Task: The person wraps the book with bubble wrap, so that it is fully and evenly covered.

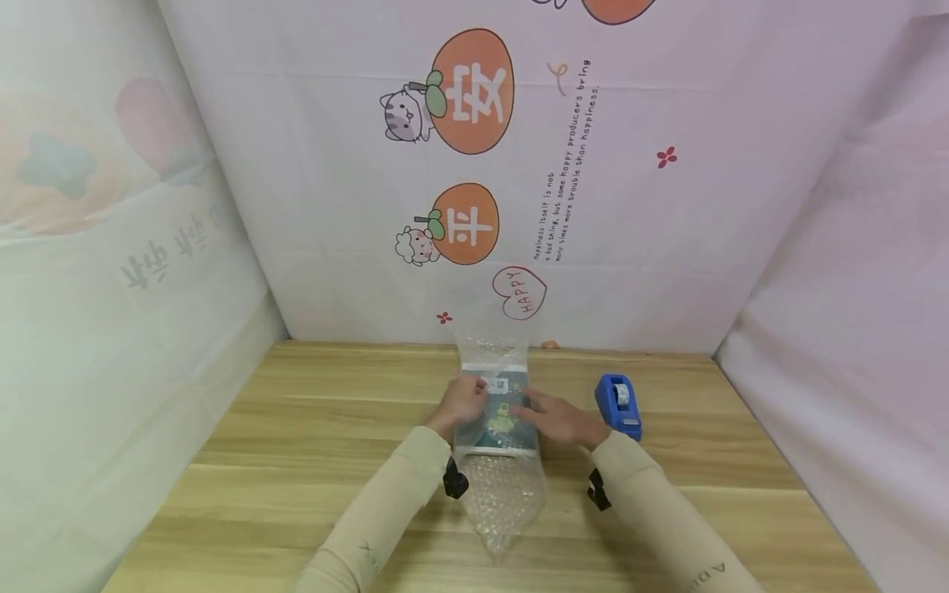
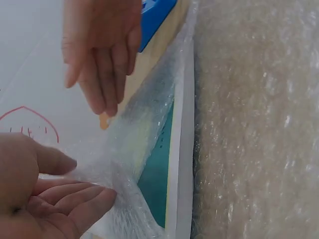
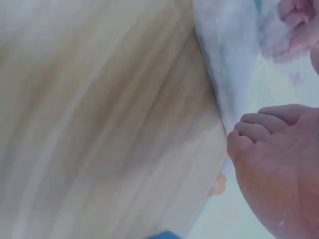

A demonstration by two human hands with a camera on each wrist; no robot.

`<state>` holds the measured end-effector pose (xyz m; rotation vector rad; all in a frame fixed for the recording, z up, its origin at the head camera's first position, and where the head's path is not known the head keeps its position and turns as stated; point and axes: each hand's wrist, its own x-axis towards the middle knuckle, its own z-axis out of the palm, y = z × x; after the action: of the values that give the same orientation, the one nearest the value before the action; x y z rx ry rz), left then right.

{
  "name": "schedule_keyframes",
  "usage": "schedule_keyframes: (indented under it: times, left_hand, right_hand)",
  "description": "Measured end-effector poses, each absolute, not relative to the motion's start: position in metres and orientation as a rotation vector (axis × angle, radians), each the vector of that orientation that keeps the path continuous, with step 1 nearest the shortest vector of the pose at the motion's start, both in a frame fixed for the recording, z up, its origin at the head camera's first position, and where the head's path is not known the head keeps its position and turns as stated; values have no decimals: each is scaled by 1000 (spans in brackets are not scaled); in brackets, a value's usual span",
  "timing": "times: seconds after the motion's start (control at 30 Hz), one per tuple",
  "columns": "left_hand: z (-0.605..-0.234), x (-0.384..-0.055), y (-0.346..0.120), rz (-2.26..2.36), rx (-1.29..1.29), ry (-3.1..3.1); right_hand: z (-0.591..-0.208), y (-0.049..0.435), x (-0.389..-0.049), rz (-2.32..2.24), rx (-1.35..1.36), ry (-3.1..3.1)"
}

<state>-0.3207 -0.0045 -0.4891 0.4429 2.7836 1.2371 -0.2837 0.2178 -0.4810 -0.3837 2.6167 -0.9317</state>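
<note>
A flat, book-like item (image 1: 502,418) with a teal cover, a yellow figure and white edges lies on clear bubble wrap (image 1: 504,498). Part of the wrap is folded over its cover, as the left wrist view shows. My left hand (image 1: 463,401) is over the item's left side; in its own wrist view, its loosely bent fingers (image 2: 89,204) meet the folded wrap, thumb apart. At the right edge, my right hand (image 1: 556,418) lies with fingers extended against the wrapped side. Its palm faces the item, and nothing is gripped in it.
To the right of my right hand stands a blue tape dispenser (image 1: 621,405) with a roll of tape. The wooden table (image 1: 334,461) meets a printed white cloth backdrop (image 1: 630,272) at the back, and cloth hangs on both sides. A tail of bubble wrap extends towards me.
</note>
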Motion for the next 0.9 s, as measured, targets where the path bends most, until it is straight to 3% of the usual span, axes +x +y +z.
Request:
schedule_keyframes:
  times: [0.4,0.67,0.9]
  left_hand:
    - [-489,-314,10,606,825,3049]
    - [-495,-313,16,308,832,3183]
    - [-493,-312,21,218,835,3190]
  right_hand:
    - [-463,236,-290,-875,-446,2698]
    - [-465,221,-294,-664,-692,2767]
    - [-486,213,-301,-300,-739,2882]
